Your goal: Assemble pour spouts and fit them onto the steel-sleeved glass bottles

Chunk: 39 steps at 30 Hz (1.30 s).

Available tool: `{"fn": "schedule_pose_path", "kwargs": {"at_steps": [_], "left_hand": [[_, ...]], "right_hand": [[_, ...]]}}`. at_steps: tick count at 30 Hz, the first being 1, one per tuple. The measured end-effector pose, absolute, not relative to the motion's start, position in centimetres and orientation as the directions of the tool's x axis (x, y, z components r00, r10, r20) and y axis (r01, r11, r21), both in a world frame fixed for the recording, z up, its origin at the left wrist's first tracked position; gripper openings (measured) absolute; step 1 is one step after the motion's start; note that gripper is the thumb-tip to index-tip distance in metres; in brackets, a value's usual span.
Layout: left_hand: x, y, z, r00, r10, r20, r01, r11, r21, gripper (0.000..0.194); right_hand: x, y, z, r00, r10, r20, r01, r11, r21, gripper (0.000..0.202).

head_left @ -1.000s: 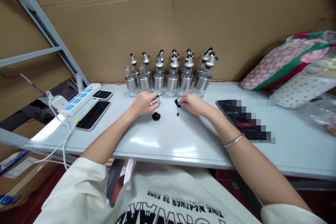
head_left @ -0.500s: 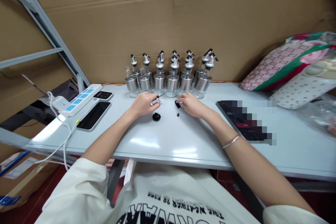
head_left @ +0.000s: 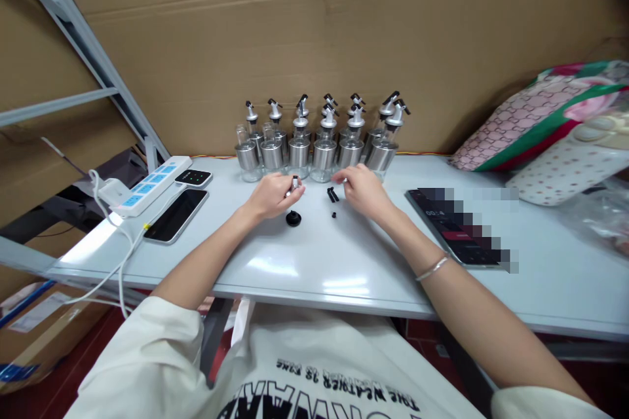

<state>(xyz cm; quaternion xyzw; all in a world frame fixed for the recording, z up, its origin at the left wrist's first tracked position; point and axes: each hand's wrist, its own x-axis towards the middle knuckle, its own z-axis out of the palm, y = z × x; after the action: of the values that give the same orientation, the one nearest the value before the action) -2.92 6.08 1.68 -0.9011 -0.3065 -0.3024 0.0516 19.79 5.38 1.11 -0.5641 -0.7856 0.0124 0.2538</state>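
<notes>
My left hand is closed around a small silver pourer spout, whose dark tip shows above the fingers. In front of that hand, a round black stopper lies on the table. My right hand hovers with its fingers curled together; a tiny pale spot shows at the fingertips, too small to name. Just left of it lie black lever pieces, untouched. A tiny black cap sits nearer to me. Behind both hands stand several glass-and-steel oil bottles; two at the front left have bare necks without pourers.
At left are a power strip, a small black-faced device and a phone with white cables. A second phone lies at right, near a dotted white bottle and a patterned bag. Cardboard backs the table.
My right hand has lifted off the black lever pieces and moved slightly back and right. The spout in my left hand has turned more upright.
</notes>
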Motion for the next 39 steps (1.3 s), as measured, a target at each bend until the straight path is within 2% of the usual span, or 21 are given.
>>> {"fn": "schedule_pose_path", "kwargs": {"at_steps": [4, 15, 24, 29, 31, 39], "left_hand": [[-2.8, 5.8, 1.9, 0.642, 0.518, 0.565, 0.580, -0.810, 0.084, 0.043], [-2.8, 5.6, 2.3, 0.679, 0.523, 0.515, 0.575, -0.815, 0.070, 0.052], [-2.7, 5.8, 1.9, 0.667, 0.609, 0.428, 0.633, -0.767, 0.105, 0.050], [-2.7, 6.0, 1.8, 0.659, 0.623, 0.421, 0.637, -0.760, 0.128, 0.052], [-2.8, 6.0, 1.8, 0.653, 0.636, 0.412, 0.645, -0.752, 0.138, 0.052], [-2.6, 5.8, 1.9, 0.650, 0.655, 0.386, 0.664, -0.736, 0.132, 0.049]], "right_hand": [[19.6, 5.3, 0.4, -0.263, 0.945, 0.194, 0.906, 0.311, -0.286, 0.047], [19.6, 5.2, 0.6, -0.220, 0.966, 0.134, 0.931, 0.249, -0.267, 0.044], [19.6, 5.4, 0.2, -0.209, 0.967, 0.148, 0.917, 0.246, -0.315, 0.043], [19.9, 5.6, 0.8, -0.107, 0.936, 0.336, 0.903, 0.233, -0.361, 0.034], [20.1, 5.6, 0.9, -0.069, 0.934, 0.352, 0.893, 0.215, -0.396, 0.035], [20.2, 6.1, -0.1, -0.144, 0.982, 0.119, 0.891, 0.181, -0.415, 0.037]]}}
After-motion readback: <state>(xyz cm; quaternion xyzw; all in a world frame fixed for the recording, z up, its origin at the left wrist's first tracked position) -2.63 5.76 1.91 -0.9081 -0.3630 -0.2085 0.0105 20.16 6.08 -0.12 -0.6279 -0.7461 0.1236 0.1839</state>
